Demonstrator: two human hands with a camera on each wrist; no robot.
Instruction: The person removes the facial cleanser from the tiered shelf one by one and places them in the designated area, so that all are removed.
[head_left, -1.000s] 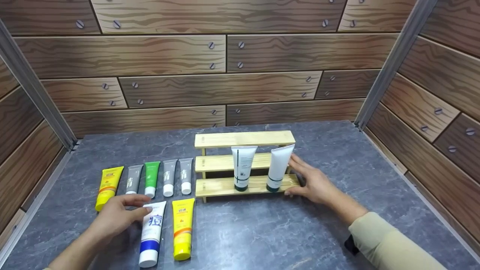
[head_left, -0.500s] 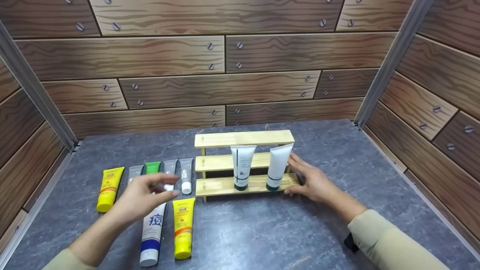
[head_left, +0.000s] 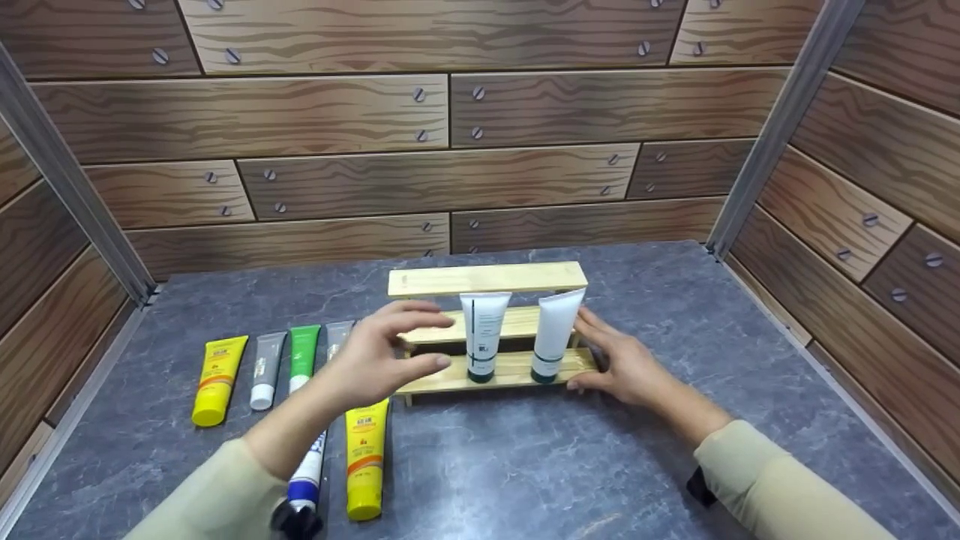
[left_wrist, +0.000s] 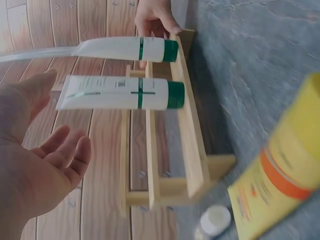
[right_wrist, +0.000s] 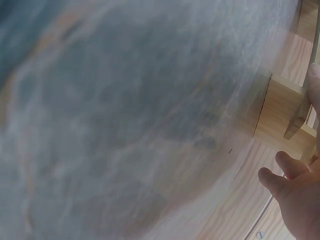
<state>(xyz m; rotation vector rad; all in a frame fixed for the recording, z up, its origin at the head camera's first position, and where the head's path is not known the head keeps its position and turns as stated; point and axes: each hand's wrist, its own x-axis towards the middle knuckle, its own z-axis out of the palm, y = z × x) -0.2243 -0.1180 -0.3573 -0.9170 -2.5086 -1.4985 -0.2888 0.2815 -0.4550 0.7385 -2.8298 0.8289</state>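
A three-step wooden rack [head_left: 486, 278] stands on the table. Two white squeeze tubes with dark green caps stand cap-down on its lowest step: the left tube [head_left: 486, 330] upright, the right tube [head_left: 556, 334] leaning slightly right. My left hand [head_left: 375, 356] hovers just left of the left tube, fingers and thumb spread apart with nothing between them. In the left wrist view that tube [left_wrist: 115, 92] sits beyond the fingertips. My right hand [head_left: 634, 371] holds the rack's right end, thumb at the lowest step's front edge, fingers behind. The right wrist view catches its fingers [right_wrist: 295, 175] only partly.
Left of the rack lie a yellow tube [head_left: 219, 381], a grey tube [head_left: 266, 371], a green tube [head_left: 304, 351] and more grey ones, partly hidden. Nearer are another yellow tube [head_left: 365, 465] and a blue-banded white tube [head_left: 306, 480] under my left forearm. Wood-patterned walls [head_left: 247, 112] enclose the table.
My left hand has moved right and up, from beside the blue-banded white tube, across the grey and green tubes, to the white tube on the rack. The right hand stays put.
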